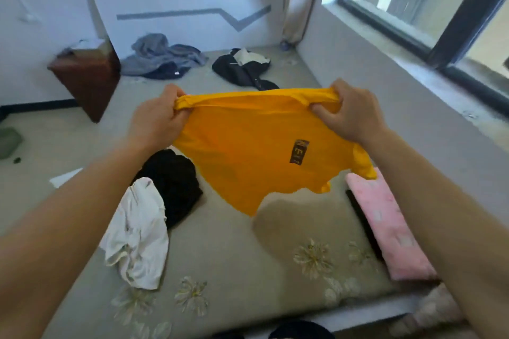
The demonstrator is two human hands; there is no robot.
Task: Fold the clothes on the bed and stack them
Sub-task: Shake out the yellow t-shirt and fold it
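Forearms reach over the bed (234, 261); left hand (157, 115) and right hand (349, 113) each clench a bunched upper corner of the yellow shirt (248, 151), held taut in the air above the mattress, lower edge hanging free; for a clean fold, lay it flat on the sheet between the white garment (137, 234) and pink pillow (385, 226); smooth first.

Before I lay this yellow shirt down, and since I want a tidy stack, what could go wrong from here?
1. The yellow shirt hangs bunched where the left hand and right hand grip its top edge, so it may land creased.
2. The black garment and white garment lie crumpled just left of it; the hem could drape over them.
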